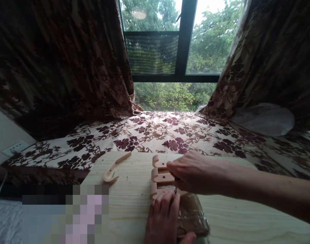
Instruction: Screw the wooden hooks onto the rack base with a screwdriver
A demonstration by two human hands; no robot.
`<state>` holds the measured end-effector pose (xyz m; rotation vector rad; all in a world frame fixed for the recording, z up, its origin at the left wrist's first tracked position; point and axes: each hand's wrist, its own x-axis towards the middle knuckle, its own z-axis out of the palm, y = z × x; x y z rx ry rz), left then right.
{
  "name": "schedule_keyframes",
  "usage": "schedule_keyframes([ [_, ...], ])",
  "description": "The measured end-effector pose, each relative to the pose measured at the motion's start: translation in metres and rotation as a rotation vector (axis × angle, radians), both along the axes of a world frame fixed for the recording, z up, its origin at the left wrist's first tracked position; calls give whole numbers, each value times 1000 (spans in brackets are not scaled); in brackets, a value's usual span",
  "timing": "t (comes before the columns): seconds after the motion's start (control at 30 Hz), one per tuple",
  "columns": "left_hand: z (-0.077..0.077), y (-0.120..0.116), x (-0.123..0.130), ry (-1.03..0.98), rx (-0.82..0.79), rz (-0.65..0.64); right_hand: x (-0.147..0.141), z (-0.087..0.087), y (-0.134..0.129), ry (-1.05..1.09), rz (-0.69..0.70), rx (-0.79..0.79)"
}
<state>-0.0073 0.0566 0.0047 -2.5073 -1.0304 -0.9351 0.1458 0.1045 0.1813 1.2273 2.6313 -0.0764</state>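
My right hand (186, 173) is closed around a dark-handled tool (177, 178), whose thin metal shaft points down at a screw in the nearest wooden hook piece. My left hand (163, 217) presses on that hook piece (153, 190), its fingers together, and its thumb lies by a brown block wrapped in clear plastic (192, 215). Two more curved wooden hooks, a middle one (158, 177) and a far one (158, 162), lie in a row beyond, with dark screws in them. A separate wooden hook (111, 171) rests on the board to the left.
The pale wooden board (129, 210) bears small dark bits. Behind it spreads a flowered cloth (155, 130) up to a window (181, 61) between patterned curtains. A wall socket plate (15, 147) is at the left, and a whitish bag-like thing (264, 119) at the right.
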Motion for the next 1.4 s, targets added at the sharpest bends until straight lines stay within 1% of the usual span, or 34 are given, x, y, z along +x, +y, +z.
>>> schedule_keyframes([
  [0.17, 4, -2, 2, -48, 11, 3, -3, 5, -4, -50, 174, -41],
  [0.2, 3, -2, 2, -49, 5, 1, -3, 5, -3, -48, 182, -44],
  [0.23, 2, -2, 1, -40, -6, -2, -3, 4, -2, -40, 167, -44],
  [0.4, -4, -2, -2, 10, -50, -16, -2, -4, 5, -10, 8, -21],
  [0.53, -6, -3, -3, 13, -70, -14, 0, -5, 3, -4, -17, 16],
  [0.6, -5, -3, -2, 9, -79, -6, 0, -4, 0, 14, 45, -1],
  [0.7, -3, -3, -1, -14, -62, -6, 1, -1, -3, 42, 180, -46],
  [0.73, -3, -3, 0, -18, -59, -8, 1, -1, -2, 35, 191, -60],
  [0.8, -4, -3, -1, -12, -67, -9, 1, -3, -1, 5, 144, -75],
  [0.9, -4, -3, -2, 16, -92, -12, 3, -6, 3, -10, 35, -63],
  [1.0, -3, -3, -2, 14, -80, -9, 5, -8, 5, 2, -17, -13],
  [1.07, -3, -3, -2, 3, -64, -7, 7, -8, 3, 1, -26, 4],
  [1.13, -2, -3, -1, -8, -49, -8, 8, -8, -1, 29, 47, 11],
  [1.23, -3, -3, 0, -11, -53, -2, 10, -11, -5, 119, 230, 52],
  [1.27, -3, -3, 0, -11, -58, 1, 10, -13, -5, 135, 272, 69],
  [1.33, -2, -3, 2, -24, -64, 4, 10, -17, -4, 117, 305, 83],
  [1.4, 0, -4, 3, -46, -61, -3, 8, -18, -3, 67, 263, 67],
])
